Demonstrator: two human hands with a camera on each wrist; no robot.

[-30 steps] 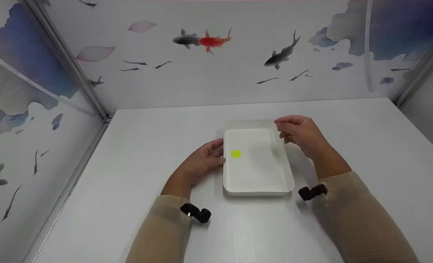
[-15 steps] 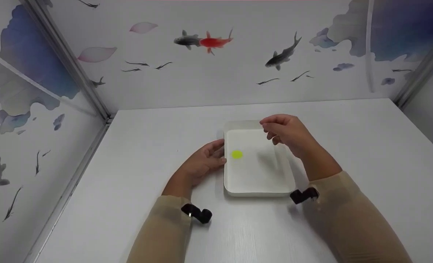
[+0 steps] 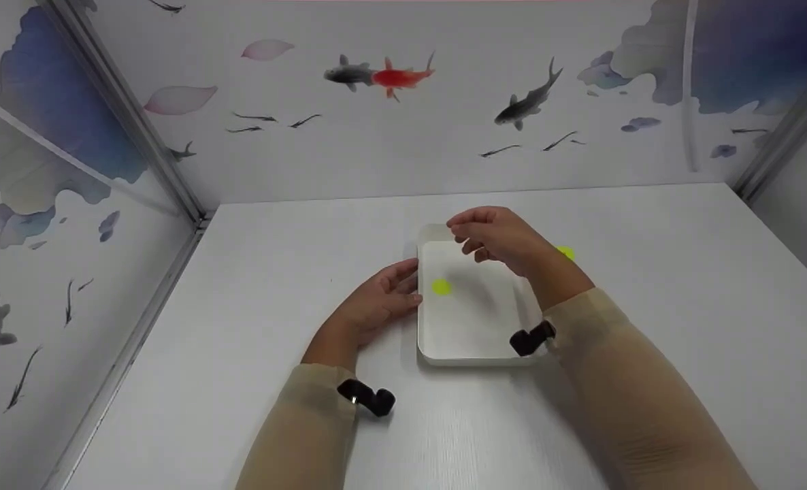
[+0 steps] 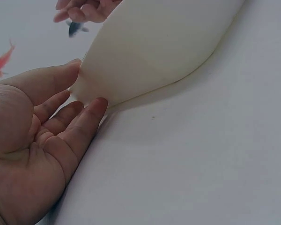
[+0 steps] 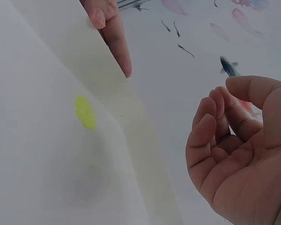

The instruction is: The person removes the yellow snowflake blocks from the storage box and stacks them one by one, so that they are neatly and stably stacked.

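My left hand [image 3: 383, 299] touches the left side of a white rectangular tray [image 3: 475, 333]. In the left wrist view its thumb tip meets the rim and its fingers [image 4: 96, 112] lie against the outer wall. Over the far part of the tray hovers my right hand [image 3: 495, 235], with its fingers bent loosely. Nothing shows between thumb and fingers [image 5: 203, 129] in the right wrist view. A small yellow-green round patch [image 3: 441, 286] lies inside the tray near the left wall. Another yellow-green patch [image 3: 565, 252] sits right of the tray, partly hidden by the right wrist.
The tray stands on a white table [image 3: 267, 272]. Panels printed with fish and petals rise behind [image 3: 376, 156] and at the left, with metal frame posts [image 3: 131, 116] in the corners. A black wrist device [image 3: 369, 397] sits on each cuff.
My right hand has moved left from the tray's right rim to over its far part, uncovering a yellow-green patch to the right. The left hand and the tray have hardly moved.
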